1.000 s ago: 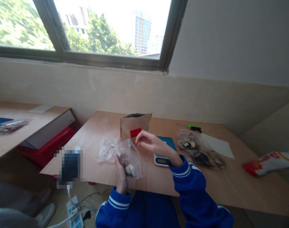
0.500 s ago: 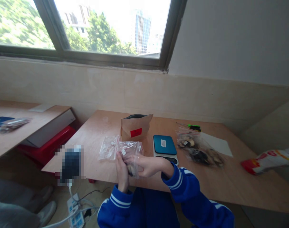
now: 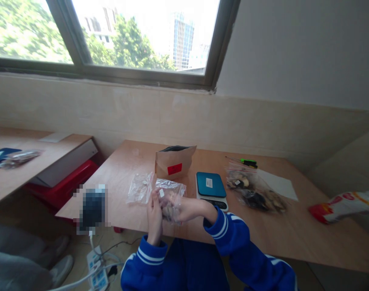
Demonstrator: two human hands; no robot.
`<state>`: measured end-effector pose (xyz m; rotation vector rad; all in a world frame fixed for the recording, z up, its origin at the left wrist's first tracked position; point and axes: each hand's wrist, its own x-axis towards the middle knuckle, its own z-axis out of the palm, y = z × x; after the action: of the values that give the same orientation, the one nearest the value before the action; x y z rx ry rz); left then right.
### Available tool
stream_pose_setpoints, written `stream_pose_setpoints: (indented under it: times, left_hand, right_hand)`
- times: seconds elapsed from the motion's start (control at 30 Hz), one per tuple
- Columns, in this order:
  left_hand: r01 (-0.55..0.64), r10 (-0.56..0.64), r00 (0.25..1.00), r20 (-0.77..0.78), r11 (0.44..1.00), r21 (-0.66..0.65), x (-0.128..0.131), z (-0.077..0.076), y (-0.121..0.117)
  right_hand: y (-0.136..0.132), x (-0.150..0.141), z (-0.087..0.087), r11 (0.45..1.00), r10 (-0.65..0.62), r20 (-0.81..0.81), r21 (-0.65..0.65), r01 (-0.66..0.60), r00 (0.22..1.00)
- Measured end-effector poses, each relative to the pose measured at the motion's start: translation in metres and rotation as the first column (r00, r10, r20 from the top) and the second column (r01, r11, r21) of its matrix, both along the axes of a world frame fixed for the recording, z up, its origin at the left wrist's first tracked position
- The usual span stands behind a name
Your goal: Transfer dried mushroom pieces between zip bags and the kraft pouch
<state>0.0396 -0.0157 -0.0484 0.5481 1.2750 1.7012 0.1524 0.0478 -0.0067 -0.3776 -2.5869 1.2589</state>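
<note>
You're holding the clear bag [image 3: 179,188] by its left edge with your left hand [image 3: 154,215], your right hand [image 3: 188,209] seemingly sitting inside from the right, grip too blurred to tell

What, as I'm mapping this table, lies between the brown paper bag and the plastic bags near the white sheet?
A blue-topped scale lies there, in the head view.
</note>
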Motion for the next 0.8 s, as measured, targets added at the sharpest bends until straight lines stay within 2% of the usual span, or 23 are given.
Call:
stream_pose_setpoints:
  times: [0.1,0.3,0.57,0.73,0.8]
  left_hand:
    - [-0.011,0.01,1.0,0.011,1.0,0.02,-0.0018,-0.0023,0.0005]
    - [0.002,-0.002,1.0,0.022,1.0,0.007,-0.0032,-0.0028,-0.0002]
    - [0.099,-0.1,0.994,0.043,0.995,0.016,-0.0077,0.0026,-0.0026]
    - [0.095,-0.094,0.995,0.036,0.996,-0.003,-0.0102,0.0018,-0.0019]
    - [0.08,-0.08,0.997,-0.005,0.997,-0.011,-0.0106,-0.0003,-0.0011]
  right_hand:
    - [-0.0015,0.0024,0.007,0.998,0.058,0.023,-0.039,-0.057,0.998]
    - [-0.0022,0.0053,0.0106,0.994,0.028,0.036,-0.11,-0.024,0.999]
    - [0.0036,0.0074,0.0042,0.999,0.011,0.003,0.037,-0.011,1.0]
    - [0.0008,0.0087,0.0084,0.994,-0.001,0.085,-0.112,0.01,0.996]
    - [-0.0004,0.0091,0.0117,0.991,-0.021,0.124,-0.132,0.037,0.992]
